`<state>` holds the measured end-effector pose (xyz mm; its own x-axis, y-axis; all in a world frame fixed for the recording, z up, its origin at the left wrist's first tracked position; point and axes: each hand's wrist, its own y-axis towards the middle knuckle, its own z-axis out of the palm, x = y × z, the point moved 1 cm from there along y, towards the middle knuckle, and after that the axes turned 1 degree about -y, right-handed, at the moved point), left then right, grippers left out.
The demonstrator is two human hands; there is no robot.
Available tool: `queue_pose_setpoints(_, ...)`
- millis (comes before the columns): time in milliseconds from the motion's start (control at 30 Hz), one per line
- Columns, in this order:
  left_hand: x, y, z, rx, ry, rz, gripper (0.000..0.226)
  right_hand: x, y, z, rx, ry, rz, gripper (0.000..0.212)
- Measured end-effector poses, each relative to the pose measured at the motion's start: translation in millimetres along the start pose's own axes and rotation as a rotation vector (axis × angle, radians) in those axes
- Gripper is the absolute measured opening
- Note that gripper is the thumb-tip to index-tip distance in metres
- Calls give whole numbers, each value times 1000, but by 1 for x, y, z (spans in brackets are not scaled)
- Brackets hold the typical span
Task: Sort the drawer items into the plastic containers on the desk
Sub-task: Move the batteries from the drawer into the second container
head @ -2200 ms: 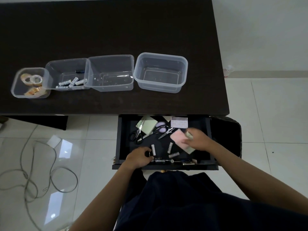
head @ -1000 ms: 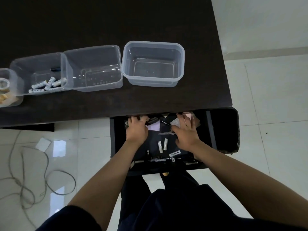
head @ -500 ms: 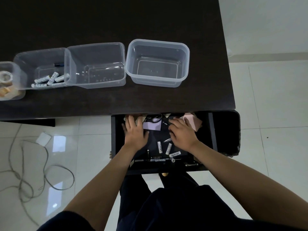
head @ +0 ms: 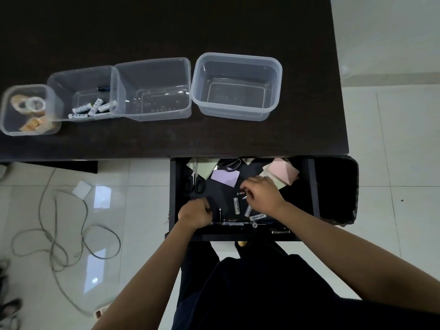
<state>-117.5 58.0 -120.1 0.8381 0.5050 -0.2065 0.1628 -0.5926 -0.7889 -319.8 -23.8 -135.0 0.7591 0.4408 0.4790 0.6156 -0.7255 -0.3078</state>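
While both forearms reach forward and down from the near edge of the view, the two hands work inside the open black drawer (head: 175, 186) that juts out below the dark brown worktop (head: 166, 144). The left hand (head: 195, 214) sits at the drawer's near left corner, knuckles up and curled into a closed fist; whether it holds anything I cannot tell. The right hand (head: 260, 195) lies palm down toward the middle of the drawer, wrist angled in from the right, its fingers (head: 247, 185) bent and pinched together over a small metallic item (head: 241, 193) — the hold itself is hidden under the fingertips.

Just near of that hand lie loose white cylindrical batteries (head: 236, 205), and a row of pens (head: 232, 223) runs along the drawer's near wall. Farther in are a lilac sticky-note pad (head: 225, 177), a pink sticky-note pad (head: 283, 171), pale green paper (head: 202, 169) and black-handled scissors (head: 195, 184) at the left.

On the worktop four clear plastic containers stand in a row: the small left one (head: 7, 110) holds tape rolls (head: 35, 104), the next (head: 59, 77) holds white batteries (head: 91, 108), and the remaining two — a tall square tub (head: 152, 63) and the wide tub at the right (head: 238, 57) — touch or nearly touch their neighbours. A grey cable (head: 54, 236) loops on the tiled floor at the left.
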Motion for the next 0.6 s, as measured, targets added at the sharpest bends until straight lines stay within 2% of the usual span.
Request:
queue_pose_setpoints(67,-5,0,2,47,-104,36,31,-3,-12,1,119,108,2,26)
queue_pose_setpoints(133,-10,1,6,132,-276,50,32,-11,-22,-1,208,234,109,21)
queue_pose_setpoints(200,-13,1,9,216,-333,70,34,-22,-30,-4,155,301,235,13)
queue_pose_setpoints(300,-11,2,12,193,-407,82,35,-33,-39,-13,118,136,379,11)
queue_pose_setpoints(367,-8,3,11,43,-286,45,35,-33,-42,-15,233,-32,412,16)
queue_pose_setpoints(433,-4,0,9,-44,-27,16,36,-31,-44,-13,373,-137,448,21)
queue_pose_setpoints(500,-3,-3,9,0,98,17,33,-30,-46,-10,489,-139,486,24)
queue_pose_setpoints(600,-4,-1,12,115,35,73,36,-30,-46,-7,606,-13,498,25)
